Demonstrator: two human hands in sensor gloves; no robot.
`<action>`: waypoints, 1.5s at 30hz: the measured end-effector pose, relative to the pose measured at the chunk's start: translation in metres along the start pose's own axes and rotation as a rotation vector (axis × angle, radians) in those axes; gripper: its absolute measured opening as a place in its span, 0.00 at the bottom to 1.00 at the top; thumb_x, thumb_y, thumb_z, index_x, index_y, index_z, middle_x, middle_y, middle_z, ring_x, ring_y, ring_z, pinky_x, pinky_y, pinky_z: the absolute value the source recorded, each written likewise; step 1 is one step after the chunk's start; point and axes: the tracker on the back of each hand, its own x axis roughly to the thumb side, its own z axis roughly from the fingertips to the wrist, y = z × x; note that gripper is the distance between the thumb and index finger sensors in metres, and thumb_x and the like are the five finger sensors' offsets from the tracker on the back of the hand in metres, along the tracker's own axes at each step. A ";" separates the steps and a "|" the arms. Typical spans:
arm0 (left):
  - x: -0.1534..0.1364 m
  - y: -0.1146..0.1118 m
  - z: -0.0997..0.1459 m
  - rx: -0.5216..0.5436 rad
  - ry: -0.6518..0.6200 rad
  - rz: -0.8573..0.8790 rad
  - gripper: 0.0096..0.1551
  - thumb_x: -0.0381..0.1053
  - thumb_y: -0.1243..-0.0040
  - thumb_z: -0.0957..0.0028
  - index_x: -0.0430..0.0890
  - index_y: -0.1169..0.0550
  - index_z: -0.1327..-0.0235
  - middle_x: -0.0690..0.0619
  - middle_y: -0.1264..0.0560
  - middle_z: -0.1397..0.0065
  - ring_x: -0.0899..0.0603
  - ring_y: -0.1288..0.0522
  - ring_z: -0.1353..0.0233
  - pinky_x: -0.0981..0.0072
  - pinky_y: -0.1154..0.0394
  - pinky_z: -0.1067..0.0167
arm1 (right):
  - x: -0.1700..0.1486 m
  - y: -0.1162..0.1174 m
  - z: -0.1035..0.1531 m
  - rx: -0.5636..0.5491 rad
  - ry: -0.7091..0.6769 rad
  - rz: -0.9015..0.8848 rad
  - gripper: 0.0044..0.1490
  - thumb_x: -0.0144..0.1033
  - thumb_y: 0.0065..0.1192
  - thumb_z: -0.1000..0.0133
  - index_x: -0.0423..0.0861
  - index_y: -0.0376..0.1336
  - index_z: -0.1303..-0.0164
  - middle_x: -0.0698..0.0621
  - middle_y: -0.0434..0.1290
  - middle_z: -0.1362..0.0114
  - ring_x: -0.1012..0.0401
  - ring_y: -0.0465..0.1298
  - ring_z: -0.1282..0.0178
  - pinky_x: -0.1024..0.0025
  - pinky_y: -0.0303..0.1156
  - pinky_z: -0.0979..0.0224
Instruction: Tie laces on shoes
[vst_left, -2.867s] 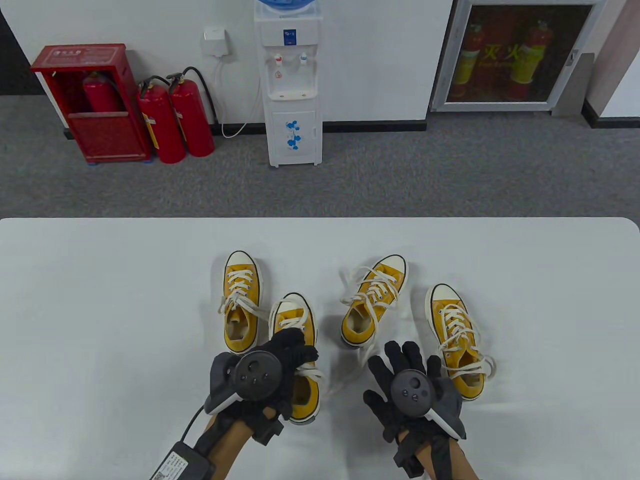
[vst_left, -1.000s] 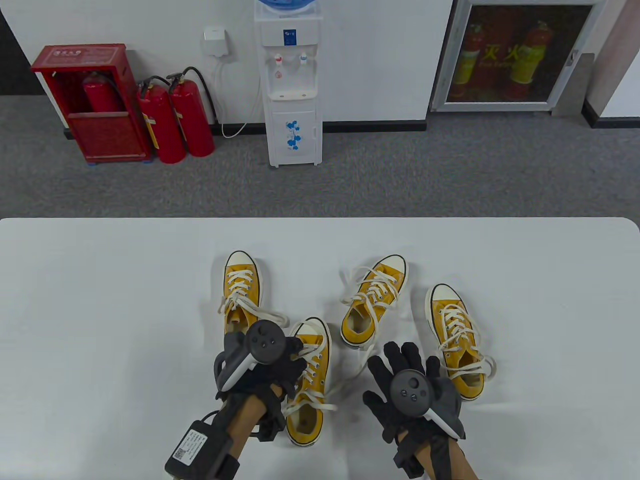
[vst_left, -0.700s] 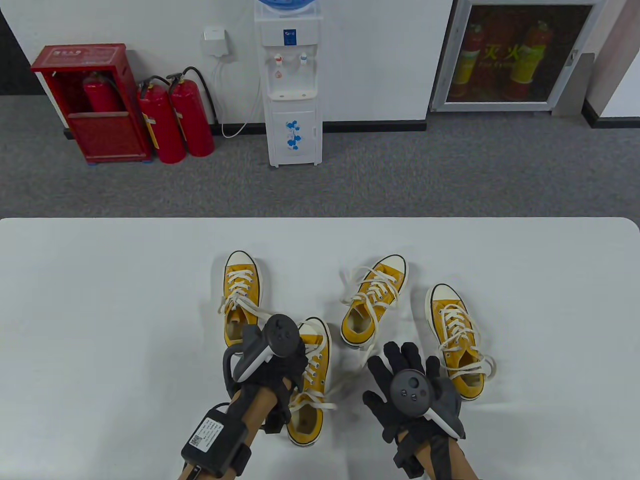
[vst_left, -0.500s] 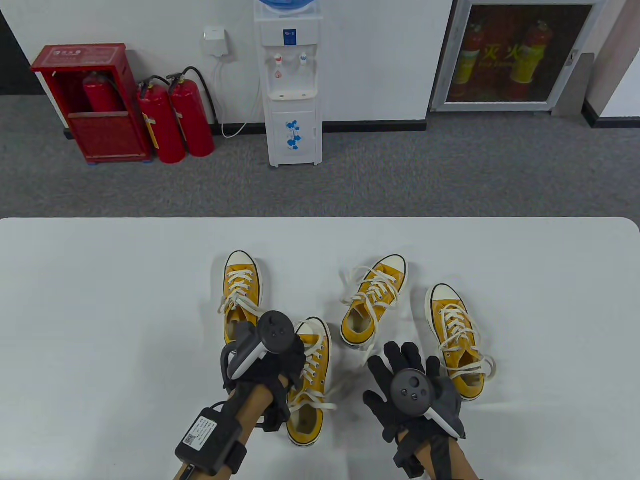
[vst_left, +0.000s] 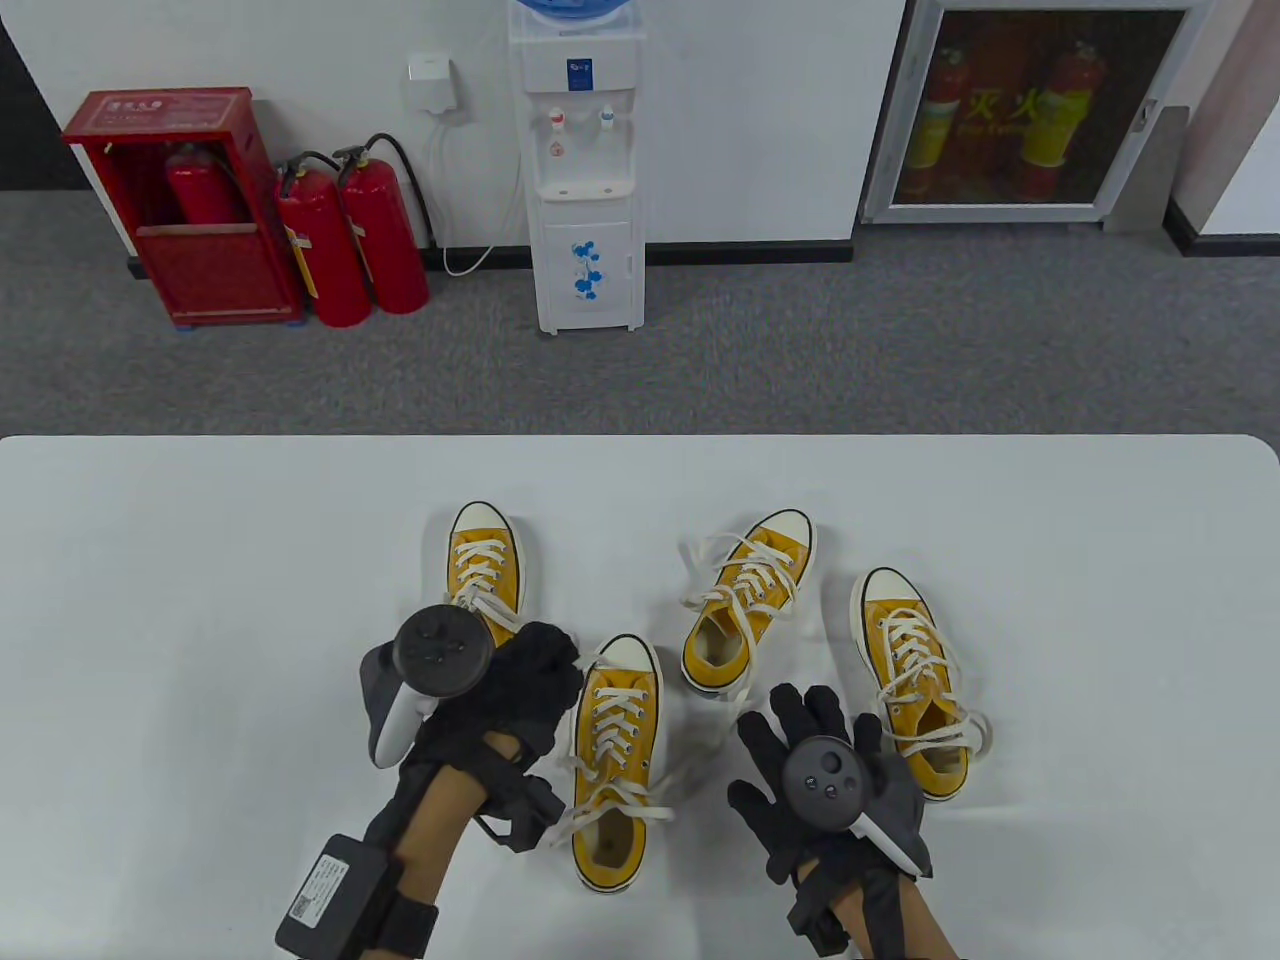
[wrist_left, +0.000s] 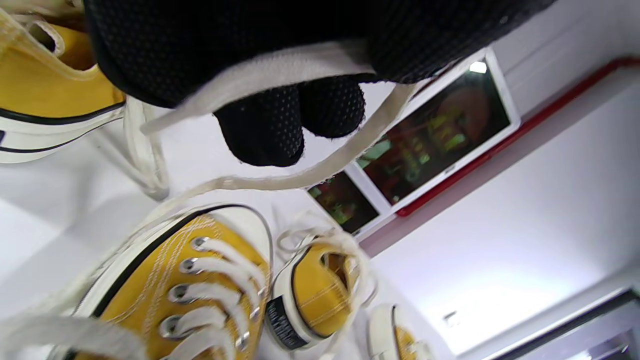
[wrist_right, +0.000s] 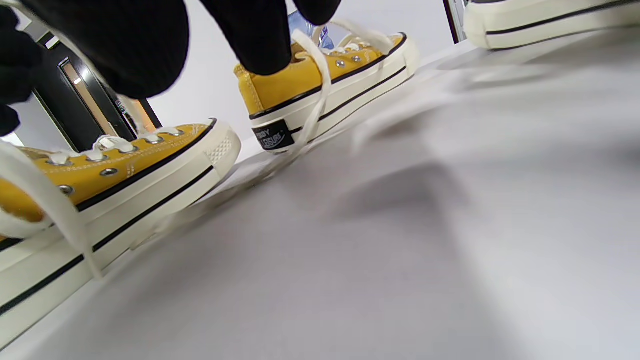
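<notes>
Four yellow canvas shoes sit on the white table (vst_left: 200, 560), all with cream laces, all toes pointing away from the person toward the far edge.

The near shoe (vst_left: 612, 760) lies at centre-left, closest to the person. Its long axis runs near-to-far, toe tipped slightly to the right. Its laces are undone; loose ends trail off both sides near the heel opening.

The left hand (vst_left: 505, 700) is just to the left of that shoe, fingers curled. In the left wrist view a cream lace (wrist_left: 280, 75) runs across the gloved fingers (wrist_left: 260, 130) and is held in the hand; a second strand loops below toward the shoe's toe cap. In that view I cannot trace which shoe the held lace comes from.

The right hand (vst_left: 810, 770) lies flat on the table with fingers spread wide, holding nothing, between the near shoe and the far-right shoe (vst_left: 910, 680).

Far-left shoe (vst_left: 482, 590): long axis straight near-to-far, its heel end partly hidden behind the left hand's tracker (vst_left: 443, 650).

Centre-right shoe (vst_left: 748, 600): axis angled, toe leaning right, laces loose and sprawled.

Far-right shoe: toe leaning slightly left, with laces looped at its heel end.
</notes>
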 end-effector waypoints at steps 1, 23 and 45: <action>-0.002 0.005 0.004 0.030 -0.006 0.026 0.19 0.53 0.38 0.49 0.53 0.25 0.46 0.50 0.19 0.37 0.42 0.12 0.45 0.38 0.22 0.40 | 0.000 0.000 0.000 0.000 0.000 0.000 0.48 0.58 0.61 0.50 0.51 0.55 0.21 0.50 0.37 0.13 0.40 0.35 0.13 0.27 0.25 0.26; -0.100 0.034 0.064 0.240 0.036 0.156 0.19 0.59 0.42 0.50 0.53 0.25 0.50 0.53 0.18 0.49 0.48 0.15 0.65 0.43 0.20 0.52 | 0.019 -0.001 0.004 -0.060 -0.106 -0.065 0.46 0.57 0.64 0.51 0.47 0.60 0.25 0.47 0.51 0.16 0.42 0.59 0.17 0.26 0.38 0.23; -0.103 0.030 0.063 0.227 0.033 0.109 0.19 0.59 0.43 0.49 0.54 0.26 0.48 0.53 0.19 0.46 0.48 0.16 0.62 0.43 0.21 0.49 | 0.060 -0.002 0.007 -0.121 -0.164 -0.185 0.24 0.46 0.73 0.54 0.55 0.78 0.47 0.48 0.63 0.23 0.47 0.66 0.26 0.29 0.42 0.22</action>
